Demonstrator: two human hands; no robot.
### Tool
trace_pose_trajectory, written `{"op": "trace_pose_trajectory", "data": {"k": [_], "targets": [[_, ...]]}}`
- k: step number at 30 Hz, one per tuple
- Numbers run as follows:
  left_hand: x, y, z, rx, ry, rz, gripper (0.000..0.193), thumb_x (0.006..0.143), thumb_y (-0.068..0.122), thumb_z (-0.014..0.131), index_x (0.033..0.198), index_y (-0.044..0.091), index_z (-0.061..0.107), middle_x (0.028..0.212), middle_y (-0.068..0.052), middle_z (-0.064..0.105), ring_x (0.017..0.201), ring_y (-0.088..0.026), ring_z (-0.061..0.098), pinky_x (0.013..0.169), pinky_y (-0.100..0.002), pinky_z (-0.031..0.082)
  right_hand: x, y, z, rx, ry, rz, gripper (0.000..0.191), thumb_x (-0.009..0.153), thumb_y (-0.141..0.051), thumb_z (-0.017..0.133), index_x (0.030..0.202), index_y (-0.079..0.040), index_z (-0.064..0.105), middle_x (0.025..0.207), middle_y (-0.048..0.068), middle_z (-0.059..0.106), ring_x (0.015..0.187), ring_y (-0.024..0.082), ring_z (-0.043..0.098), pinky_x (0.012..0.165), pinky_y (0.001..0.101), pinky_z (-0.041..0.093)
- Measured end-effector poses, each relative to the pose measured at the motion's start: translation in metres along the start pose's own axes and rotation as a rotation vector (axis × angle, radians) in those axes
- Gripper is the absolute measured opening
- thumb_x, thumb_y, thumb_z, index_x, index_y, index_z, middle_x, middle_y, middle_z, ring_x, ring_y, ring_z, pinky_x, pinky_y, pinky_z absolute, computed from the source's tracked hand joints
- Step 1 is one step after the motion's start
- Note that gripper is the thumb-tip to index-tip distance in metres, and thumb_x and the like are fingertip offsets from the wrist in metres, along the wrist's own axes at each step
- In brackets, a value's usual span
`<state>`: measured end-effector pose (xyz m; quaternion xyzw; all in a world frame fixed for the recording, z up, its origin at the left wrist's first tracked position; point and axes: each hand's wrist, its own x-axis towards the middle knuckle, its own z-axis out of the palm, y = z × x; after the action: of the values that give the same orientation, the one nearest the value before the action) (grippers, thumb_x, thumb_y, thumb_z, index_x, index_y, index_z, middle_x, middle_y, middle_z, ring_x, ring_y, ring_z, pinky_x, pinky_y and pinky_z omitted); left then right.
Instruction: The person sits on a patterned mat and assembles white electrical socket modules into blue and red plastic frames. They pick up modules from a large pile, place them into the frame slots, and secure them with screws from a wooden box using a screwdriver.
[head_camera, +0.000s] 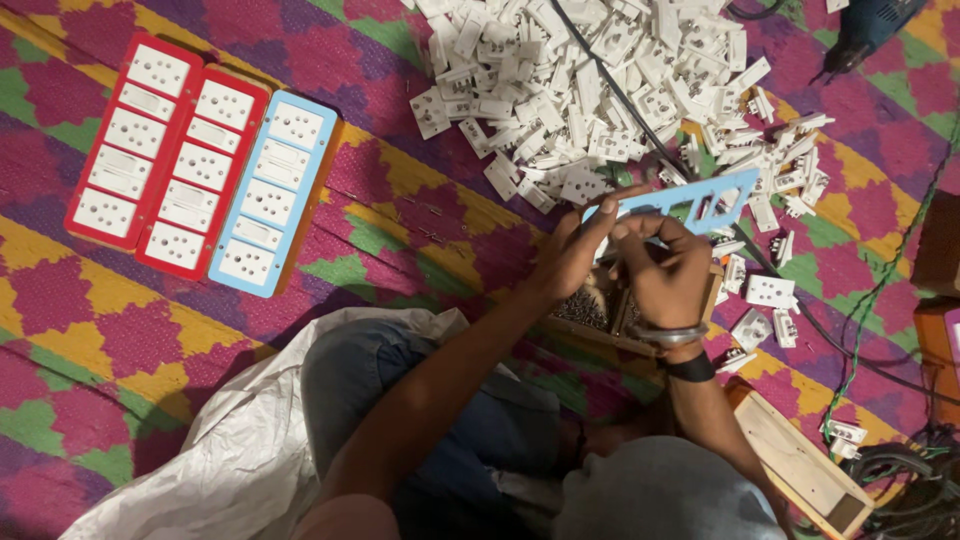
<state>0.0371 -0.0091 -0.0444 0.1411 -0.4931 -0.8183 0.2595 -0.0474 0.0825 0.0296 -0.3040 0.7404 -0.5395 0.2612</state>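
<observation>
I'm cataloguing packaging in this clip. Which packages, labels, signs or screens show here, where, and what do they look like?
White sack: bottom left, under the person's knee, crumpled, plain white.
Wooden box: bottom right beside the right arm, shallow, rectangular, pale wood.
Small box: under both hands, wooden, holding dark small parts.
No labels, signs or screens can be made out.

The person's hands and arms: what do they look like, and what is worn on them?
Both forearms are bare, with no sleeves visible over them. The right hand has a silver metal bangle at the wrist and a black band just behind it. The left hand wears nothing: no ring, no glove, no watch visible.
</observation>
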Motion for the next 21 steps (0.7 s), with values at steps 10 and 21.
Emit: {"op": "trace_pose_trajectory", "data": {"k": [10,21], "targets": [[-0.007,0.003,0.005,0.184,0.015,-0.065,0.065,0.110,0.053,0.035,0.151,0.008,0.057,0.100,-0.013,0.071,0.087,-0.018,0.063,0.075,-0.032,0.051,0.007,0.011,-0.012,0.018,0.054,0.064,0.013,0.092,-0.009,0.076,0.087,-0.003,0.065,0.071,0.002,0.067,0.054,0.008,0.062,0.046,0.0223,0.046],[0.013,-0.038,-0.012,-0.520,0.197,-0.246,0.066,0.106,0.057,0.036,0.151,0.009,0.046,0.117,-0.014,0.064,0.097,-0.026,0.069,0.071,-0.044,0.061,-0.003,0.051,-0.030,0.339,0.103,0.476,0.039,0.103,-0.041,0.058,0.085,-0.007,0.065,0.067,0.002,0.068,0.049,0.011,0.061,0.041,0.0232,0.041]]}}
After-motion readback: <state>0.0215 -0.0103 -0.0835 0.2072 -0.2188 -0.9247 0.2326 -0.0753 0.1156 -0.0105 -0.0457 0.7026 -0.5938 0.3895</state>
